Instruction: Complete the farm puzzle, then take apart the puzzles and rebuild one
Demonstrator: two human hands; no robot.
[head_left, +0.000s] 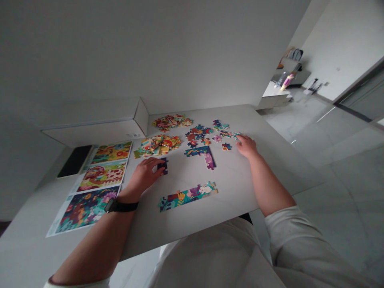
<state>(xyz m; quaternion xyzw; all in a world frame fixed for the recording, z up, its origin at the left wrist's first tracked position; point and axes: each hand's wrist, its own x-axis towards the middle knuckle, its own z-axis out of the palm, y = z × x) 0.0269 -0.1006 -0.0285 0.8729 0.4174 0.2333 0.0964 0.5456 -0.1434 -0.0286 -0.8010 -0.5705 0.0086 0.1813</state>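
My left hand (147, 173), with a black watch on the wrist, rests on the white table (270, 160) and its fingers pinch a dark blue puzzle piece (163, 164). My right hand (246, 145) lies knuckles up on the table among loose teal and blue pieces (228, 134); its fingers are curled and whether they grip one is hidden. Between the hands sits a joined L-shaped section (204, 155). A joined strip with flowers and a white rabbit (187, 195) lies nearer to me.
Piles of loose pieces lie at the back: red (171, 121), orange-yellow (157, 145), blue (198, 132). A sheet of three sample pictures (96, 185) lies at the left, beside a black phone (74, 161). A white box (99, 124) stands behind it. Floor lies beyond the right table edge.
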